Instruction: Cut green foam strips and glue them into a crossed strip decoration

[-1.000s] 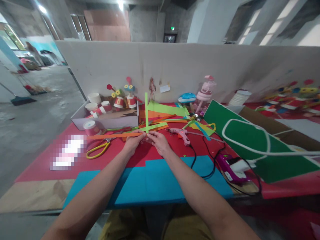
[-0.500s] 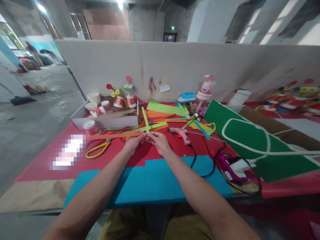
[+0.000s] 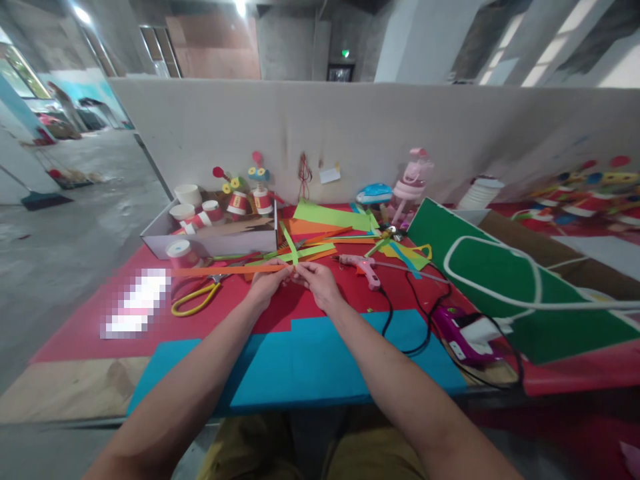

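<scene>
My left hand [image 3: 269, 283] pinches an orange paper strip [image 3: 215, 272] that stretches out to the left. Close against it, my right hand [image 3: 316, 281] has its fingers closed on a light green paper strip [image 3: 290, 241], which rises away from me above the fingertips. The two strips meet at my fingertips, where the join is mostly hidden. Yellow-handled scissors [image 3: 196, 300] lie left of my hands. A pink glue gun [image 3: 364, 268] rests on the red table cover to the right, with a small red light on it.
Blue sheets [image 3: 330, 363] cover the front edge. A white box [image 3: 215, 247] of paper cups and cup figures stands back left. Coloured paper [image 3: 333, 217] lies behind my hands. At right are a purple power strip [image 3: 463, 340], black cables and a green board [image 3: 500, 287].
The upper end of the light green strip has tipped slightly to the left and bends more. Both hands stay in almost the same place, still pinching the strips.
</scene>
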{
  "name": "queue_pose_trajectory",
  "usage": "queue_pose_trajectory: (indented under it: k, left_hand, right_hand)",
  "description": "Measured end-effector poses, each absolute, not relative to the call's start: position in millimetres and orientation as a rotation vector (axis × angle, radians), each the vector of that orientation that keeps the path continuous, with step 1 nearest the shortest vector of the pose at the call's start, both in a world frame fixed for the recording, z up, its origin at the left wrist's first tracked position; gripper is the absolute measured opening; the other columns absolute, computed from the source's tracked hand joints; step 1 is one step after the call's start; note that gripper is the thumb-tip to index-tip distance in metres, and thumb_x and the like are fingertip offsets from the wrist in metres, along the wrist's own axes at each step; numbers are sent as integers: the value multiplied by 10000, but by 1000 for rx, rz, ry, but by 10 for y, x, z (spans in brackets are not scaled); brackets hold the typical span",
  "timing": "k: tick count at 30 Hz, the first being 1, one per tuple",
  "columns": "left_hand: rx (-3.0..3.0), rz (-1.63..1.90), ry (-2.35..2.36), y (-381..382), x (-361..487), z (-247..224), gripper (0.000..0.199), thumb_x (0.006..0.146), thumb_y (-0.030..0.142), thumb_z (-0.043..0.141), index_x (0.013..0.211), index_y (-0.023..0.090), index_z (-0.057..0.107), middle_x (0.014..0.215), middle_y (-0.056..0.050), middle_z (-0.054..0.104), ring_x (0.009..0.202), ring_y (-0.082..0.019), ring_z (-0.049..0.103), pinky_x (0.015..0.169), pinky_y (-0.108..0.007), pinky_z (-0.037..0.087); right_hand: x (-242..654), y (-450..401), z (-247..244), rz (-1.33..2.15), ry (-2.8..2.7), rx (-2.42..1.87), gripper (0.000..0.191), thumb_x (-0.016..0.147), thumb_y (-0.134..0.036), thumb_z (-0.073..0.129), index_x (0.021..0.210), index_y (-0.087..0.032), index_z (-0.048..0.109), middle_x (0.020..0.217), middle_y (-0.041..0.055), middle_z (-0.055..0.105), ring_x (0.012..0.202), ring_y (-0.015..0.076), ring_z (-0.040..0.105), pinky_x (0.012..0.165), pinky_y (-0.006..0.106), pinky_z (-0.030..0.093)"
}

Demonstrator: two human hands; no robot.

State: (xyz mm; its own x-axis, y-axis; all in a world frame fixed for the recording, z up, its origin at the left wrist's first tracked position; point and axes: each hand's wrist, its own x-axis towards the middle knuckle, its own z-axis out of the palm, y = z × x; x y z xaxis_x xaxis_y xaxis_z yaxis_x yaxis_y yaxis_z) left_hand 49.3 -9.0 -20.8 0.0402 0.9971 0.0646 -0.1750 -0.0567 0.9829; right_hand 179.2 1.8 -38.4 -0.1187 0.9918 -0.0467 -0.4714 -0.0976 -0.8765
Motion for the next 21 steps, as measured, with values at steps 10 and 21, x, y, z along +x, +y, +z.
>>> queue_pose_trajectory:
  k: [10, 21]
  left_hand:
    - [1076, 1299, 1008, -77, 493, -233, 265, 605, 325, 759, 665, 160, 560, 544, 19, 556, 493, -87, 491, 469, -206, 354]
    - [1059, 1307, 988, -72, 495, -225, 294, 587, 337, 774, 663, 158, 553, 538, 24, 545, 482, -78, 472, 459, -202, 342]
  right_hand:
    - [1774, 20, -396, 1498, -895, -852, 363, 518, -421, 818, 722, -157, 674, 588, -20, 634, 584, 119, 627, 700, 296, 549]
    - [1801, 10, -370, 1509, -933, -841, 338, 540, -378, 813, 755, -155, 677, 615, -7, 646, 612, 122, 630, 722, 302, 545]
